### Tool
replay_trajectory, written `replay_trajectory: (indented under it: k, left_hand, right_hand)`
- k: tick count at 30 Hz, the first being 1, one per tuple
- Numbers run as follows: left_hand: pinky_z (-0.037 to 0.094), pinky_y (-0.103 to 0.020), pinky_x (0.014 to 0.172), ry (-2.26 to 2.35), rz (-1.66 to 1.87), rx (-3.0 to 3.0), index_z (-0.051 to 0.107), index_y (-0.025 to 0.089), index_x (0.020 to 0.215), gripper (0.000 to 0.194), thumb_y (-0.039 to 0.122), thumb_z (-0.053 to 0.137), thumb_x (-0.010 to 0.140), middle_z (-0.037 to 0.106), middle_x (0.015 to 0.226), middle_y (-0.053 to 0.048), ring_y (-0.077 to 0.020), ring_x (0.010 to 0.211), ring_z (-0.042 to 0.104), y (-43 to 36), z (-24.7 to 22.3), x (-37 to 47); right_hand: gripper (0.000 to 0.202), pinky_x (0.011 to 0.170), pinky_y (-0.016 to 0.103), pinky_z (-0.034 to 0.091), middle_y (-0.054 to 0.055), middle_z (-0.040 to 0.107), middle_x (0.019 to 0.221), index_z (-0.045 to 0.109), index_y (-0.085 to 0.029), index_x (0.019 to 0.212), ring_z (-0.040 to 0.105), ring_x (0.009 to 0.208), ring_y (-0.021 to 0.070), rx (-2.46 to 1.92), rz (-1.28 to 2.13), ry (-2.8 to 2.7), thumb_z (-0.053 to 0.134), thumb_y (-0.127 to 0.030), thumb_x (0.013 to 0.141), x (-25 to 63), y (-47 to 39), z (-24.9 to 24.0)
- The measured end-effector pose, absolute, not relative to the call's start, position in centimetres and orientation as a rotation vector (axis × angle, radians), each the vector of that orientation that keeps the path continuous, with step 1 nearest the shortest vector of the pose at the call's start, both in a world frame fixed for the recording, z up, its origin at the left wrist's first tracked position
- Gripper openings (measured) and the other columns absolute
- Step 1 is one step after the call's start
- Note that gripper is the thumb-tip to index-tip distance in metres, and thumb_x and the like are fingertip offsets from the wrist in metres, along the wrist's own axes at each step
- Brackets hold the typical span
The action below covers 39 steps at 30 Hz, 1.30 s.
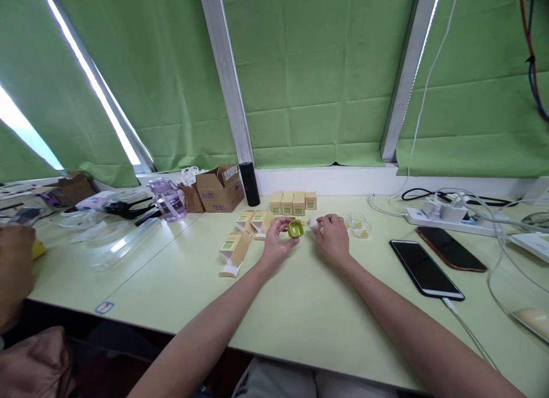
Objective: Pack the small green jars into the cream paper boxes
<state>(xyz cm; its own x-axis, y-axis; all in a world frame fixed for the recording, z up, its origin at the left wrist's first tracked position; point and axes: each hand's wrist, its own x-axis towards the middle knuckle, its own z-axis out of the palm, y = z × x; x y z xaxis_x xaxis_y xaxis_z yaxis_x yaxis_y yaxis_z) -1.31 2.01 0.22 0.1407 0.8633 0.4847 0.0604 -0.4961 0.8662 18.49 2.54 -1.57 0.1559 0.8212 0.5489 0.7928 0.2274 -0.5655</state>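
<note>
My left hand point(277, 242) pinches a small yellow-green square case point(295, 229), its hollow side facing me. Just right of it, my right hand point(332, 238) closes its fingers on a small white piece point(314, 223), too small to name. Beyond the right hand lie several clear round plastic pieces with yellow spots point(359, 225). Left of my left hand are opened small tan cartons point(235, 249) with green squares on them. A row of closed tan cartons point(287, 202) stands behind my hands.
A black cylinder point(249, 184), a cardboard box point(219, 189) and a purple water bottle point(167, 200) stand at the back left. Two phones point(426, 267), cables and a power strip point(457, 219) lie on the right. Another person's arm point(16, 272) shows at the far left.
</note>
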Motion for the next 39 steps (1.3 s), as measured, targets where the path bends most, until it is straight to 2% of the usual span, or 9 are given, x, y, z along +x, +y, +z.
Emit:
replay_trajectory:
  k: [3, 7, 11, 14, 19, 23, 33, 39]
  left_hand:
    - [0.049, -0.038, 0.097, 0.885, 1.448, 1.705, 0.06, 0.021, 0.113, 0.05, 0.015, 0.082, 0.068, 0.072, 0.122, -0.01, -0.0261, 0.116, 0.068, 2.1, 0.2, -1.3]
    - [0.049, -0.04, 0.098, 0.884, 1.453, 1.697, 0.06, 0.02, 0.115, 0.052, 0.017, 0.083, 0.068, 0.072, 0.121, -0.01, -0.0257, 0.114, 0.068, 2.2, 0.1, -1.3]
    - [0.05, -0.041, 0.099, 0.869, 1.447, 1.707, 0.06, 0.02, 0.115, 0.052, 0.017, 0.083, 0.069, 0.071, 0.121, -0.01, -0.0257, 0.113, 0.068, 2.2, 0.0, -1.2]
    - [0.05, -0.041, 0.1, 0.852, 1.443, 1.718, 0.06, 0.02, 0.116, 0.051, 0.017, 0.083, 0.07, 0.071, 0.121, -0.01, -0.0259, 0.114, 0.068, 2.1, 0.0, -1.2]
    - [0.051, -0.042, 0.101, 0.831, 1.446, 1.739, 0.06, 0.021, 0.117, 0.052, 0.017, 0.083, 0.07, 0.071, 0.123, -0.01, -0.0262, 0.115, 0.067, 2.2, -0.1, -1.2]
    - [0.051, -0.044, 0.103, 0.813, 1.453, 1.761, 0.061, 0.021, 0.116, 0.05, 0.018, 0.083, 0.072, 0.07, 0.123, -0.011, -0.0274, 0.117, 0.067, 2.1, -0.2, -1.3]
    - [0.051, -0.044, 0.104, 0.831, 1.433, 1.816, 0.062, 0.022, 0.117, 0.05, 0.016, 0.083, 0.072, 0.067, 0.126, -0.011, -0.0272, 0.118, 0.066, 1.9, -0.3, -1.3]
    - [0.049, -0.045, 0.106, 0.875, 1.421, 1.829, 0.062, 0.021, 0.118, 0.051, 0.015, 0.081, 0.072, 0.066, 0.127, -0.011, -0.0265, 0.117, 0.066, 1.6, -0.1, -1.3]
  right_hand:
    - [0.03, 0.089, 0.043, 0.049, 0.015, 0.069, 0.112, 0.074, -0.019, 0.103, 0.06, 0.106, 0.0319, -1.347, 0.542, -1.203, 0.07, -0.041, 0.084, 18.4, 2.5, -1.1]
    - [0.043, 0.067, 0.034, 0.051, 0.01, 0.075, 0.101, 0.074, -0.02, 0.099, 0.065, 0.088, 0.0247, -1.144, 0.902, -0.97, 0.069, -0.059, 0.081, 18.5, 1.5, -0.5]
    - [0.041, 0.057, 0.029, 0.05, 0.008, 0.076, 0.097, 0.074, -0.023, 0.088, 0.065, 0.081, 0.0214, -0.919, 1.212, -0.7, 0.088, -0.053, 0.065, 18.6, -0.1, -0.3]
    - [0.04, 0.056, 0.029, 0.051, 0.008, 0.076, 0.098, 0.074, -0.023, 0.087, 0.065, 0.079, 0.0208, -0.839, 1.332, -0.635, 0.092, -0.047, 0.062, 18.8, -1.0, -0.2]
    - [0.037, 0.06, 0.029, 0.052, 0.007, 0.076, 0.1, 0.074, -0.023, 0.087, 0.067, 0.085, 0.0211, -0.742, 1.431, -0.663, 0.093, -0.047, 0.064, 18.8, -2.1, 0.4]
    - [0.038, 0.066, 0.03, 0.052, 0.007, 0.078, 0.104, 0.075, -0.023, 0.093, 0.069, 0.091, 0.0223, -0.694, 1.452, -0.772, 0.091, -0.046, 0.068, 18.5, -2.9, 0.9]
    - [0.054, 0.065, 0.032, 0.052, 0.001, 0.074, 0.092, 0.069, -0.026, 0.097, 0.069, 0.08, 0.0206, -0.682, 1.394, -0.723, 0.1, -0.037, 0.054, 18.2, -3.0, 0.9]
    - [0.055, 0.066, 0.034, 0.054, -0.002, 0.068, 0.085, 0.067, -0.025, 0.095, 0.069, 0.073, 0.0188, -0.704, 1.33, -0.733, 0.098, -0.029, 0.049, 18.0, -2.6, 0.7]
